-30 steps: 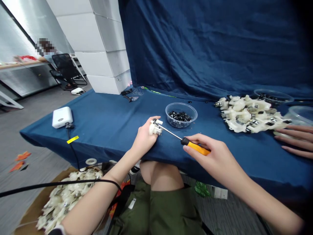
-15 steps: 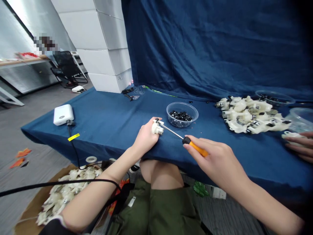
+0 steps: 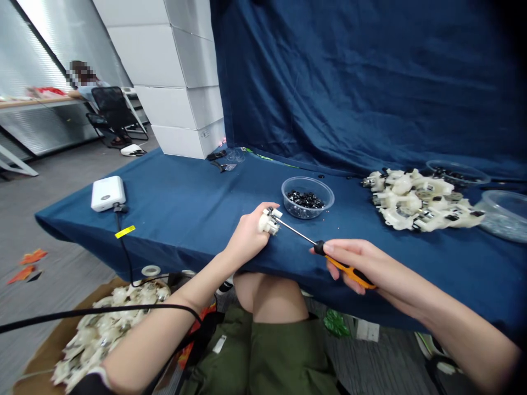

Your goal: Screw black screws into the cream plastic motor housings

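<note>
My left hand (image 3: 247, 233) grips a small white plastic part (image 3: 268, 222) with metal and black bits at its end, just above the front edge of the blue-covered table (image 3: 185, 219). My right hand (image 3: 356, 266) holds an orange-handled screwdriver (image 3: 348, 271) by its handle. The thin steel shaft runs up and left, and its tip meets the white part. The tip's exact seat is hidden by the part's end.
A transparent bowl of small black parts (image 3: 307, 197) stands behind my hands. A heap of white assemblies (image 3: 420, 202) lies at right, between further transparent bowls. A white power bank (image 3: 107, 193) sits at left. Below left, a cardboard box holds white parts (image 3: 107, 323). A seated person is far back.
My right hand has rolled, and the screwdriver handle has swung lower and further right. The white part has shifted slightly right. The other person's hand at the right edge has left view.
</note>
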### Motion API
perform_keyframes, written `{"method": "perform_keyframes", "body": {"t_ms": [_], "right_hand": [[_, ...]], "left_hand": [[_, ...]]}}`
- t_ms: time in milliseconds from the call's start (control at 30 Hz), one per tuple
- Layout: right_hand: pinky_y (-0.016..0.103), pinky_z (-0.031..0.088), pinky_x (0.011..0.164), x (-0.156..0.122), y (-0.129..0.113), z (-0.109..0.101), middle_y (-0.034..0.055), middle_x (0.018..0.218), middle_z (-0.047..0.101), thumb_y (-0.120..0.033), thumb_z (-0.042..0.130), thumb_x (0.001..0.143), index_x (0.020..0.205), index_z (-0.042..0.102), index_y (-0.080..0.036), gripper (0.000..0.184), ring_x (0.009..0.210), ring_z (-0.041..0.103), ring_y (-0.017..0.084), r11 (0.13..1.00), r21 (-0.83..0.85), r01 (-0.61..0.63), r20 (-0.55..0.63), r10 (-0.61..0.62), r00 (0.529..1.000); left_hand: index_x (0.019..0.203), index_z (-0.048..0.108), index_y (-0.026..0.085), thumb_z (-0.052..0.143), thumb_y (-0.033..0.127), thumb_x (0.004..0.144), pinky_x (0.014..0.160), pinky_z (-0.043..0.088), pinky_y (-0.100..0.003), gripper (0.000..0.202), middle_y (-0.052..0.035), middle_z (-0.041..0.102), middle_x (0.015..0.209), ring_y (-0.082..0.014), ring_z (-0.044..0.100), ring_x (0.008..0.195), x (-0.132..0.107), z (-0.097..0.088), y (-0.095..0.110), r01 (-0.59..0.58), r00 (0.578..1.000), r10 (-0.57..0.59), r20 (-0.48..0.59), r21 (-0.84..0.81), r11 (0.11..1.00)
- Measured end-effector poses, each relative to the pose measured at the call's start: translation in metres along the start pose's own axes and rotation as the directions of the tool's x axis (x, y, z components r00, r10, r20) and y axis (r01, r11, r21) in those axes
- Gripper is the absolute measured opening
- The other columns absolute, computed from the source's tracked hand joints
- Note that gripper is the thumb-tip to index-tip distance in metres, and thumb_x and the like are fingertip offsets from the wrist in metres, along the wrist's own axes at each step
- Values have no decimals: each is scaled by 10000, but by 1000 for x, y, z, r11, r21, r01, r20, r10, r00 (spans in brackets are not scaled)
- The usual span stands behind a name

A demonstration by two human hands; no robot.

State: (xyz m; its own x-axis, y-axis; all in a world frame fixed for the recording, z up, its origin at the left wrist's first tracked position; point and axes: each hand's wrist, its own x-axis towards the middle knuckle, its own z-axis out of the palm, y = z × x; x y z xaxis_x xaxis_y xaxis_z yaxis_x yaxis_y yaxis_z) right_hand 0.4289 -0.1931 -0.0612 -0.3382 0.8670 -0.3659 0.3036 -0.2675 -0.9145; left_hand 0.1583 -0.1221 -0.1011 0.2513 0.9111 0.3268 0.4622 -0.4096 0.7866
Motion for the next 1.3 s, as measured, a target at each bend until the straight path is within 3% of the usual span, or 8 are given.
{"method": "perform_keyframes", "body": {"t_ms": [167, 400, 533, 633, 833, 967, 1133, 1300], "right_hand": [[224, 515, 695, -7, 13, -18, 15, 897, 702, -667, 668, 1006, 1115, 686, -219, 462, 713, 605, 110, 949, -262, 176, -124, -214, 969], [222, 490, 639, 20, -32, -29, -22, 930, 617, -510, 619, 1084, 1288, 539, -309, 297, 730, 561, 122, 826, -349, 443, -218, -531, 818], [236, 405, 563, 58, -73, -32, -75, 673, 520, -400, 817, 953, 1132, 701, -256, 258, 569, 475, 99, 658, -510, 555, -302, -740, 601], [256, 486, 660, 86, -87, -39, -41, 796, 719, -319, 914, 856, 1196, 794, -272, 363, 682, 638, 129, 528, -535, 660, -148, -827, 543], [280, 495, 698, 121, -74, -41, -22, 815, 765, -324, 898, 885, 1026, 829, -251, 173, 690, 652, 138, 536, -518, 667, -132, -820, 556], [232, 424, 576, 119, -64, -33, -78, 741, 604, -402, 793, 978, 1260, 612, -286, 355, 613, 522, 111, 742, -362, 564, -228, -658, 718], [252, 540, 727, 105, -58, -43, 26, 1098, 696, -515, 625, 1072, 1314, 517, -288, 349, 873, 643, 152, 846, -314, 431, -219, -506, 834], [314, 589, 715, 103, -59, -55, 71, 1063, 763, -628, 665, 1014, 1448, 687, -259, 571, 763, 680, 180, 821, -431, 375, -267, -513, 816]], "left_hand": [[1434, 647, 203, 477, -90, 751, 1102, 512, -365, 762, -76, 746, 1385, -239, 696, 1265, 6, -13, 0, -181, 968, 197, -153, 110, 977], [1408, 660, 206, 511, -83, 783, 1042, 548, -353, 704, -57, 765, 1353, -222, 712, 1188, 52, -32, 21, -442, 891, 451, -55, 121, 889], [1413, 668, 251, 539, -58, 792, 958, 548, -348, 705, -19, 766, 1378, -218, 710, 1068, 88, -30, 29, -505, 862, 491, 126, 131, 853], [1423, 674, 263, 578, -1, 864, 965, 538, -349, 626, -27, 775, 1345, -236, 713, 1112, 109, -26, 22, -497, 851, 471, 231, 69, 865], [1391, 688, 261, 535, -37, 853, 1026, 510, -360, 633, -44, 762, 1336, -233, 696, 1152, 119, -14, 3, -411, 854, 421, 305, -98, 906], [1323, 678, 223, 749, 80, 832, 857, 533, -289, 516, -33, 760, 1119, -190, 698, 966, 119, -12, 4, -122, 964, 214, 156, -455, 882], [1411, 631, 287, 884, 71, 695, 809, 496, -255, 789, -16, 699, 1090, -143, 640, 895, 123, -24, 2, 180, 978, -26, 206, -779, 601], [1358, 697, 241, 733, 372, 919, 649, 480, -254, 460, -80, 661, 1115, -169, 617, 860, 130, -30, -9, 243, 969, -19, 248, -927, 285]]}}
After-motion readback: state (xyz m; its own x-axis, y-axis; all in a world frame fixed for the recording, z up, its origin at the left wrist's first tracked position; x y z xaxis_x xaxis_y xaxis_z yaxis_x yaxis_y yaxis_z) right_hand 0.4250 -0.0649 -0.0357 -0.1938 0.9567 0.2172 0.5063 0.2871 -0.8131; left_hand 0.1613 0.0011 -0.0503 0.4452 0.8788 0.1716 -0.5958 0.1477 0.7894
